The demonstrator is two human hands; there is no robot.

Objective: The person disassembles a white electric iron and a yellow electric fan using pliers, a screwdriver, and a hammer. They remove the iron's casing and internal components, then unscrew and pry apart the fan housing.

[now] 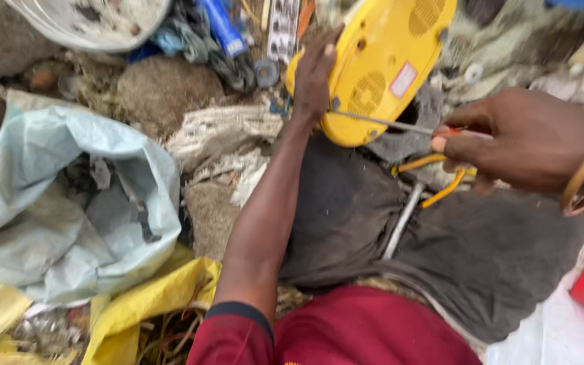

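The left hand (313, 74) grips the edge of a yellow plastic casing (380, 64), fingers closed on it, above the lap. The right hand (528, 138) pinches a screwdriver (390, 124), its tip at the casing's underside. Keeping the shaft square to the screw should prevent slipping. A small red-and-white rectangular label (403, 80) sits on the casing; a pale blue sack (69, 203) lies open left.

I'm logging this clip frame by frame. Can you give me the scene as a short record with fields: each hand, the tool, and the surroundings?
left hand: grips the edge of the yellow plastic casing, steadying it
right hand: holds a screwdriver, whose metal tip meets the casing's lower rim
casing: rounded, with round grilles
lap: dark grey cloth
left of the arm: open pale woven sack of scrap
ground: stones, yellow sacking, mixed debris
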